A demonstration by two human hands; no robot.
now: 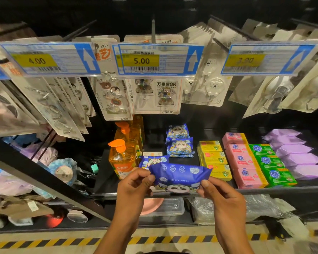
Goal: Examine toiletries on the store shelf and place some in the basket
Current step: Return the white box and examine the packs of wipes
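Observation:
A blue wipes packet with a panda print is held in front of the shelf, tilted back side up. My left hand pinches its left end and my right hand pinches its right end. On the black shelf behind lie more panda packets, orange pump bottles, yellow soap boxes, pink soap boxes, green soap boxes and purple packets. No basket is in view.
Price tags and hanging hook packs jut out above the shelf at head height. Shower caps and puffs fill the left bay. A clear plastic box and bagged goods sit on the bottom shelf. Hazard tape marks the floor.

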